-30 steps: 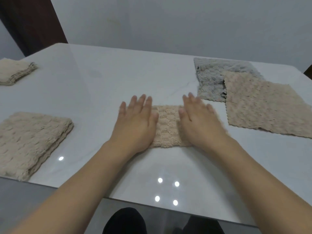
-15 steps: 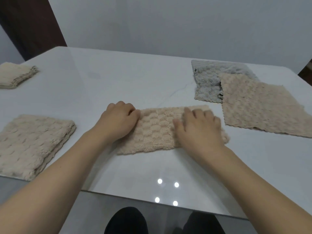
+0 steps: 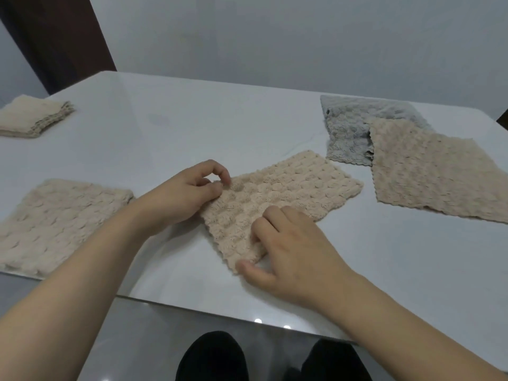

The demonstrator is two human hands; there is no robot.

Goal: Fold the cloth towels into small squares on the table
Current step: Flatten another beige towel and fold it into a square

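A beige towel with a raised bubble texture is laid as a long strip near the front middle of the white table, set at a slant – its far end is directed toward the right rear, its near end toward the table's front edge. The strip appears to be doubled over lengthwise, though the layers cannot be separated clearly at this resolution.

The strip's left edge is pinched by the left hand, with the forefinger curled over onto the thumb. The near corner is gripped by the right hand: the thumb is placed at the scalloped bottom edge and the curled fingers are pressed down on top of the fabric.

Just beyond the strip's far end, a grey towel is spread flat. It is partly overlapped by a flat beige towel on its right side, which is extended toward the table's right edge.

On the left of the table, well apart from the strip, a folded beige stack is located at the front edge. A second folded stack is located at the far left rear.

Below the table edge, a grey floor and two dark shoes are visible – a pale wall is seen behind the table.
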